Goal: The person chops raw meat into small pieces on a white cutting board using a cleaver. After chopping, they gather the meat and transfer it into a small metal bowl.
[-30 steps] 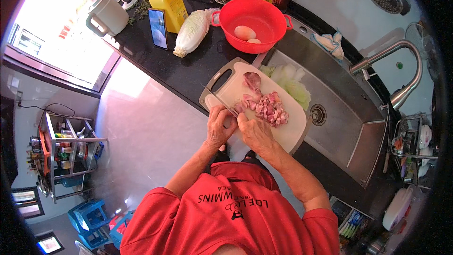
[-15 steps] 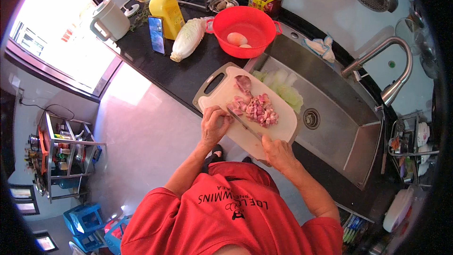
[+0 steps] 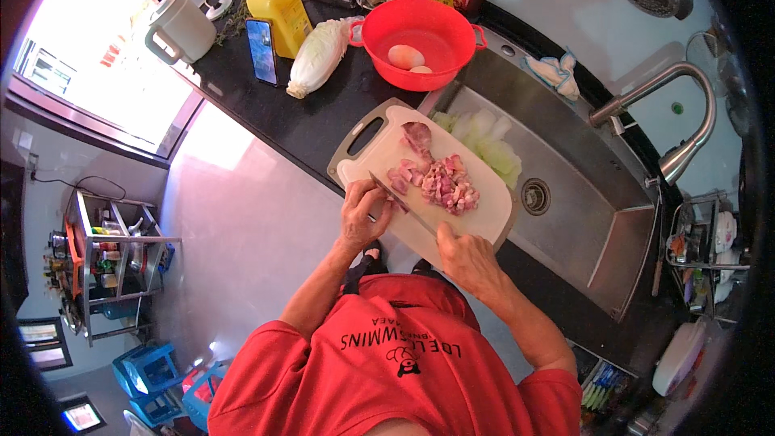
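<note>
My right hand (image 3: 470, 260) grips the handle of a kitchen knife (image 3: 413, 214), its narrow blade slanting up and left over the board. Beside the blade's tip, my left hand (image 3: 363, 214) is closed with curled fingers at the near left edge of the cutting board (image 3: 476, 226); what its fingers pinch is hidden. The pale board has a grey-brown rim and a slotted handle. Chopped pinkish-red raw meat (image 3: 450, 186) is heaped on its middle, with a larger uncut meat piece (image 3: 416, 137) toward the far edge.
The board lies across the near rim of a steel sink (image 3: 581, 230), which holds pale green cabbage leaves (image 3: 491, 145). A red colander (image 3: 440, 32) with eggs stands behind. Left of it are a napa cabbage (image 3: 319, 58), phone (image 3: 262, 52), yellow pump bottle (image 3: 280, 12) and kettle (image 3: 182, 26). A faucet (image 3: 686, 125) overhangs the sink.
The knife has shifted a little left, its tip now right against my left fingers. My left hand's fingers have curled in tighter. The view has tilted slightly; the meat lies as before.
</note>
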A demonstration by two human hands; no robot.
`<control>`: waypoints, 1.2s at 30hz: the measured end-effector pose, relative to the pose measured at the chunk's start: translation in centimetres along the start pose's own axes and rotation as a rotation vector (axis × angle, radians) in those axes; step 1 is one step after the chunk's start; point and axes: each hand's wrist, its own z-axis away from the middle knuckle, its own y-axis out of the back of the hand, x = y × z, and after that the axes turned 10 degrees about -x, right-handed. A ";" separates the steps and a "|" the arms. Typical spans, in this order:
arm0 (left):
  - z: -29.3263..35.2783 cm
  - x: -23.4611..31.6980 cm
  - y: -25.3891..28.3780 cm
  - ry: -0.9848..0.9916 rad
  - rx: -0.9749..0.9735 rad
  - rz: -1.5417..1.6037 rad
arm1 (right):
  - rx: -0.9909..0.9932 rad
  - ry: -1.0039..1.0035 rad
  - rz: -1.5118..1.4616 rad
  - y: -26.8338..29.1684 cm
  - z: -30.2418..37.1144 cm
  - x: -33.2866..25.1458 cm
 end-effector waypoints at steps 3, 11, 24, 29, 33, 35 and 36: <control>0.0 -0.1 0.0 0.003 -0.007 0.001 | -0.017 -0.002 -0.006 -0.1 0.0 0.3; -0.1 -0.3 0.3 0.003 -0.031 0.017 | -0.025 0.001 -0.052 0.0 -0.8 0.2; -0.2 -0.5 0.5 0.007 -0.055 0.016 | 0.079 0.085 -0.024 -1.6 -6.3 -0.6; -0.2 -0.7 0.3 0.024 -0.076 0.019 | 0.023 0.016 -0.078 -1.2 -3.8 -0.3; -0.1 -0.4 0.4 0.033 -0.083 0.017 | -0.003 0.013 -0.132 -1.9 -3.8 0.0; 0.0 -0.4 0.5 0.044 -0.079 0.028 | 0.012 0.013 -0.118 -2.5 -4.7 -0.1; 0.1 -0.5 0.5 0.030 -0.087 0.017 | 0.021 0.014 -0.111 -2.7 -5.4 -0.2</control>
